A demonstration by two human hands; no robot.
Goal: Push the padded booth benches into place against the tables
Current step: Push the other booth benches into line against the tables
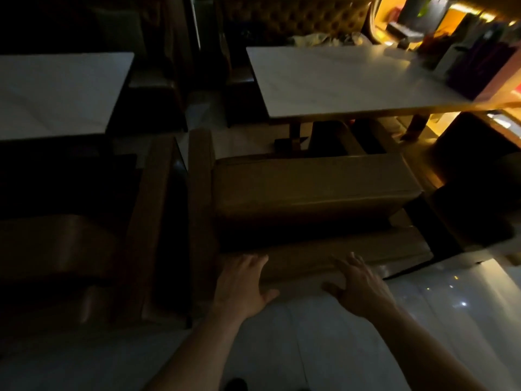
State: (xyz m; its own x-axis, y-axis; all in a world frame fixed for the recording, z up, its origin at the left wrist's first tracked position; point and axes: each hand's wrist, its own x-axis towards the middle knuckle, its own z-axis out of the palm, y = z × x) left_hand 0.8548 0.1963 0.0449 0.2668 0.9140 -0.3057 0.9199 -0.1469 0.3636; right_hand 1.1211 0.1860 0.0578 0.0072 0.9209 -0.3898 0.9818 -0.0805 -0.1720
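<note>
Tan padded bench (310, 190) sits just short of the white table (338, 80), seat bare. Left hand (242, 283) and right hand (361, 286) lie flat, fingers spread, apart on its backrest top, gripping nothing.

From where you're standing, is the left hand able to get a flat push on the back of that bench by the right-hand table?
Probably yes. The left hand already lies open on the top edge of the bench backrest, with the right hand beside it. Nothing lies between either hand and the padding.
</note>
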